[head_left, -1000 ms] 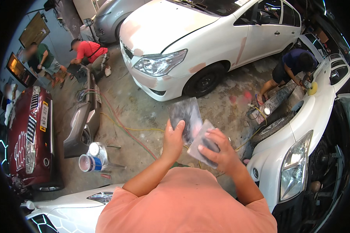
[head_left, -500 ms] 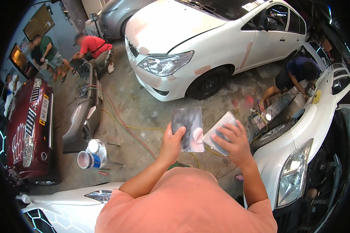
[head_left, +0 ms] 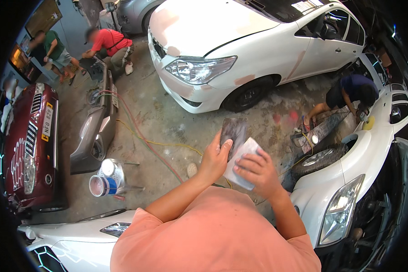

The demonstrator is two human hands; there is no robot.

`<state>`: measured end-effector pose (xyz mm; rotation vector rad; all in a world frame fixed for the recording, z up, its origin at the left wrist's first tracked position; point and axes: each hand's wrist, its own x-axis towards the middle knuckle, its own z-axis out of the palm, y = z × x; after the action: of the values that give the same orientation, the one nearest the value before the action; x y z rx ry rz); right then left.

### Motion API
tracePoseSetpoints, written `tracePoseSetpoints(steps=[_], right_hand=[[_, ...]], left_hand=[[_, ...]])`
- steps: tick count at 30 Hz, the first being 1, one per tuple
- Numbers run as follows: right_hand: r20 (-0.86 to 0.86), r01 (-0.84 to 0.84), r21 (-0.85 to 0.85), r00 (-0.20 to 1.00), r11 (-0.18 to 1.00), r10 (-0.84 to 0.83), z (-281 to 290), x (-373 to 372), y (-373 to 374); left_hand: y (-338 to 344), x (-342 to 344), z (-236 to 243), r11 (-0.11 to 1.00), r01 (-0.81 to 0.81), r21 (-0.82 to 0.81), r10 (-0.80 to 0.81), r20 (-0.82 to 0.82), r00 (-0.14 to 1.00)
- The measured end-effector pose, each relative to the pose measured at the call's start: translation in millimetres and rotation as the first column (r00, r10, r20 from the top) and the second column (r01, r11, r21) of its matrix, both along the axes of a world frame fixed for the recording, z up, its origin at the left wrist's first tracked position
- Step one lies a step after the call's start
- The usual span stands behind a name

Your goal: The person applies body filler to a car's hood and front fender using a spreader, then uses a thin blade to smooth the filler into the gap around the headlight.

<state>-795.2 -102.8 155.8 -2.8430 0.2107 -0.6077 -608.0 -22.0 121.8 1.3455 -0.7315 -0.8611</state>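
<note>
My left hand (head_left: 214, 159) grips a flat grey-smudged board (head_left: 234, 130) by its left edge, with the thumb lying on top. My right hand (head_left: 259, 174) is closed on a flat whitish spreader (head_left: 247, 146), its fingers spread across the upper face. The spreader overlaps the board's lower right part, where the two seem to meet. Whatever lies on the board beneath it is hidden. Both hands are in front of my chest, above the concrete floor.
A white car (head_left: 254, 77) with pinkish patches stands ahead. A blue-banded can (head_left: 99, 186) sits on a metal stool (head_left: 130, 187) at left, near a loose bumper (head_left: 93, 136). Hoses (head_left: 143, 138) cross the floor. A person (head_left: 349, 93) crouches at right by another white car (head_left: 331, 177).
The spreader has moved left over the board, covering the pink paste that showed there. The board is now tilted and nearer the right hand. My view has shifted slightly.
</note>
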Motion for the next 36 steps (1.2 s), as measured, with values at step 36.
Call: tracePoseSetpoints(steps=[36], right_hand=[[-0.065,0.180,-0.112,0.980,0.977,-0.189,15,159,-84]], left_hand=[[-67,160,-6,0.979,0.202,-0.006,-0.202,-0.009,0.979]])
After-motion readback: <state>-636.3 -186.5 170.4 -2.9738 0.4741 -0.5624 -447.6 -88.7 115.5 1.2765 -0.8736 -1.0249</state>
